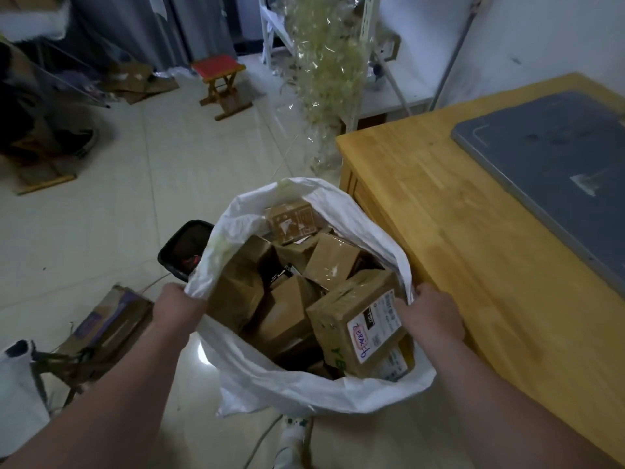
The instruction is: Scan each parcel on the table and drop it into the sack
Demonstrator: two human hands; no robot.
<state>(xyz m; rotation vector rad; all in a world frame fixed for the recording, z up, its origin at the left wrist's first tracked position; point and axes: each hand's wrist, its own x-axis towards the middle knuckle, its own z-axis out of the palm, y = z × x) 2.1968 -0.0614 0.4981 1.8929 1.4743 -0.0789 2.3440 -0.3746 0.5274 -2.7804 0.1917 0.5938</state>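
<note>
**Fingers grip the rim**

Curled round the rim of the white sack [304, 390], left hand [176, 306] and right hand [434, 316] hold its mouth wide, likely to settle the load. Inside, parcels [355, 328] fill it; the table [439, 211] beyond carries a grey mat [558, 170].

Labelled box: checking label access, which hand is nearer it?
Right. The right hand grips the sack beside the labelled box; the left hand grips its far rim.
</note>
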